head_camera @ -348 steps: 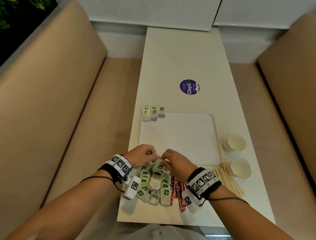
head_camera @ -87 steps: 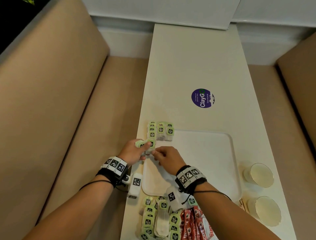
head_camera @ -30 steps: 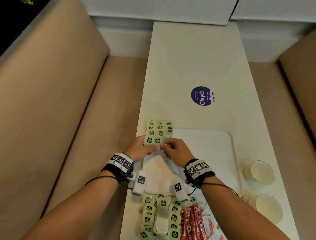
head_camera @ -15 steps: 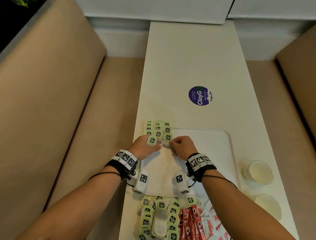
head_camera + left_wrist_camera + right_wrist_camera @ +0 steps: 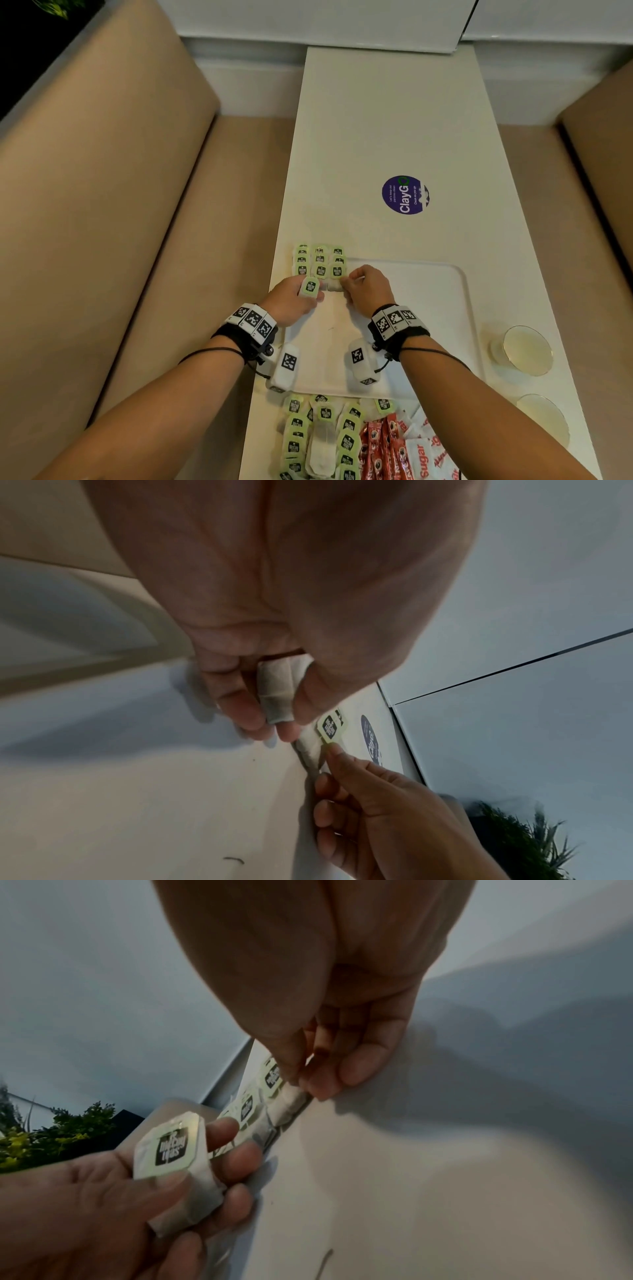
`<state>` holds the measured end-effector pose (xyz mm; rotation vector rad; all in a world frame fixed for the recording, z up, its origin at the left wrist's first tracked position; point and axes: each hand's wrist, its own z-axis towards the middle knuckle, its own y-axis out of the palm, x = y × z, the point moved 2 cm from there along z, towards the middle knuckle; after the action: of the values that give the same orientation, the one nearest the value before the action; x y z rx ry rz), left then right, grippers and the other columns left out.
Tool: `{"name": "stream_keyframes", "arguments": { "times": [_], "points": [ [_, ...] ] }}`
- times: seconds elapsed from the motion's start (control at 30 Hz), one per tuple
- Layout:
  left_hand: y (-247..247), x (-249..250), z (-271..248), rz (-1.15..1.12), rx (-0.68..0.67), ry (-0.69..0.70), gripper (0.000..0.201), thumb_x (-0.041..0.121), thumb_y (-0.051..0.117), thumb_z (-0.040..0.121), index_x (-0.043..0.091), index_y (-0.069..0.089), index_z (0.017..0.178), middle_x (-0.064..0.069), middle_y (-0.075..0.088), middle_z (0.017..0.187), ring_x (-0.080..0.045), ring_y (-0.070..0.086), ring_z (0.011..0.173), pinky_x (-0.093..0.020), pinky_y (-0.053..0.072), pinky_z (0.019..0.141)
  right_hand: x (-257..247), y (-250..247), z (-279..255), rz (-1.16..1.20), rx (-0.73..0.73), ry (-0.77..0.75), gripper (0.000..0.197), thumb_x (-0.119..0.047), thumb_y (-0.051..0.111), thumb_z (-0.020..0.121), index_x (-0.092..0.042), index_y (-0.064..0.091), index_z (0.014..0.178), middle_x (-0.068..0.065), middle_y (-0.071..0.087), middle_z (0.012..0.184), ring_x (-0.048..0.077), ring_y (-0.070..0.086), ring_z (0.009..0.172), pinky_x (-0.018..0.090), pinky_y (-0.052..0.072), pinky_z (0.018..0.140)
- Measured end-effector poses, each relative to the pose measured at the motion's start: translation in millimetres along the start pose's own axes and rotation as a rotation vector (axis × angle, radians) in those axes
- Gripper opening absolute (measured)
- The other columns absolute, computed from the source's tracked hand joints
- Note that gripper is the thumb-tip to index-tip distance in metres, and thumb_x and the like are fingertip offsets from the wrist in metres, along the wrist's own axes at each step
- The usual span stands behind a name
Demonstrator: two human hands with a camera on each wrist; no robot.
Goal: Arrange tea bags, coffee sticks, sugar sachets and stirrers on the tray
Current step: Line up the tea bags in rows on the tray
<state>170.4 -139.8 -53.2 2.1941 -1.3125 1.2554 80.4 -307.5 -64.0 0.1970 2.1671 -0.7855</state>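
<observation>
White tray taken as landmark, on a narrow white table.

Left hand at the tray's far-left corner: thumb and curled fingers pinch a green-tagged tea bag.

Right hand just beside it, over the tray: fingers curled, fingertips pinching the edge of a tea bag in the row laid across that same corner.

Loose tea bags off the tray's near edge; red coffee sticks and sugar sachets beside them.

Two paper cups off the tray's right side. Purple round sticker beyond its far edge.
</observation>
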Motion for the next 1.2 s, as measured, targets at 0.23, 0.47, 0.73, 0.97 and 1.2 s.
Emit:
{"name": "stream_keyframes", "arguments": {
  "times": [0.23,0.47,0.73,0.97,1.2],
  "points": [
    [-4.9,-2.0,-4.9,-0.029,-0.021,0.042,0.04,-0.011,0.05,0.096,0.016,0.056,0.124,-0.006,0.074,0.112,-0.019,0.071,0.108,-0.036,0.055,0.09,7.2,6.3,-13.5,0.011,-0.075,-0.115,0.016,-0.032,0.07,0.094,-0.018,0.064,0.089,-0.006,0.062,0.072,0.012,0.057,0.066,0.027,0.045,0.063],
    [-3.7,-5.6,-10.9,0.047,-0.047,0.116,0.055,-0.008,0.059,0.094,0.018,0.046,0.14,0.003,0.059,0.134,-0.001,0.059,0.12,-0.03,0.048,0.105,-10.4,19.7,-36.7,-0.052,-0.286,-0.286,0.016,-0.027,0.065,0.097,-0.016,0.073,0.09,0.008,0.071,0.077,0.009,0.055,0.054,0.031,0.052,0.064],
    [-17.4,-5.9,-21.7,0.039,0.168,0.121,0.01,0.01,0.067,0.095,0.016,0.072,0.1,-0.006,0.075,0.096,-0.017,0.067,0.083,-0.043,0.059,0.081,-27.6,25.7,-37.4,-0.096,-0.213,-0.38,0.023,-0.027,0.064,0.098,-0.012,0.066,0.082,0.0,0.065,0.076,0.018,0.061,0.069,0.036,0.052,0.073],
    [-29.1,-16.0,-14.2,0.182,0.334,0.116,0.03,0.025,0.082,0.083,0.015,0.06,0.066,0.005,0.046,0.055,-0.011,0.037,0.051,-0.026,0.032,0.052,-24.9,30.9,-35.9,-0.052,-0.237,-0.314,0.011,-0.033,0.064,0.098,-0.023,0.067,0.102,-0.006,0.069,0.089,0.012,0.068,0.069,0.023,0.049,0.067],
    [-27.5,-12.7,-0.7,0.325,0.331,0.035,0.011,0.017,0.081,0.084,0.019,0.071,0.079,0.011,0.062,0.064,-0.006,0.053,0.059,-0.02,0.042,0.059,-4.3,17.4,-25.7,-0.1,-0.224,-0.274,0.01,-0.033,0.068,0.095,-0.025,0.073,0.091,-0.009,0.072,0.087,0.009,0.067,0.077,0.03,0.056,0.079]
  ]
}}
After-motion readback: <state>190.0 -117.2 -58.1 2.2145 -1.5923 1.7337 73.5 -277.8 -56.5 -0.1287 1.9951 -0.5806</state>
